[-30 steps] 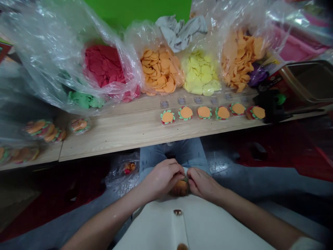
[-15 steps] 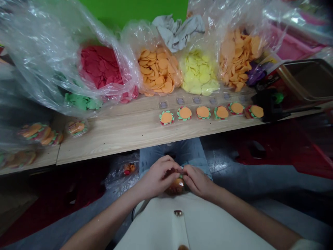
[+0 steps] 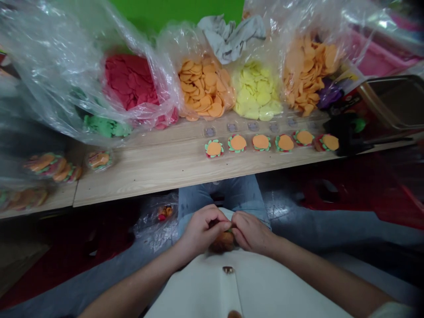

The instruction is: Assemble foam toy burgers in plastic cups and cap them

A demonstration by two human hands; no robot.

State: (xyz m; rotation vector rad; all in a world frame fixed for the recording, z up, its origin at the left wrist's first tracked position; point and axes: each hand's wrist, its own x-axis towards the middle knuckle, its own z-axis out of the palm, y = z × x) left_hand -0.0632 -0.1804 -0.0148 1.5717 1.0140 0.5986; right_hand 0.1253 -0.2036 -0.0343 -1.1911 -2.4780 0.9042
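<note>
left hand (image 3: 205, 229) and right hand (image 3: 251, 232) are pressed in close together at the bottom centre of my view, fingers curled, fingertips (image 3: 228, 225) meeting over a small round layered piece (image 3: 222, 242). both hands pinch it from either side, orange-brown below with a trace of green between the fingertips, though i cannot tell exactly which layer each finger grips. the piece is held just above the front of a white buttoned garment (image 3: 198, 291), with blue jeans (image 3: 225, 192) beyond it. a crumpled clear plastic bag (image 3: 155, 223) with a few small coloured pieces inside sits just left of my left hand.

ahead, on the wooden table (image 3: 149, 174), six round orange-topped pieces (image 3: 261, 142) with green and red rims stand in a row right of centre. small clear square packets (image 3: 232, 127) line up behind them. along the far edge sit open clear bags of cut discs: red (image 3: 129, 81), orange (image 3: 205, 86), yellow (image 3: 255, 90) and paler orange (image 3: 308, 70), with green discs (image 3: 102, 126) lower left. a grey cloth (image 3: 230, 37) lies behind the yellow. more finished pieces (image 3: 54, 173) sit at the table's left end, and a black tool (image 3: 344, 134) rests near the right corner beside a metal tray (image 3: 394, 101).
</note>
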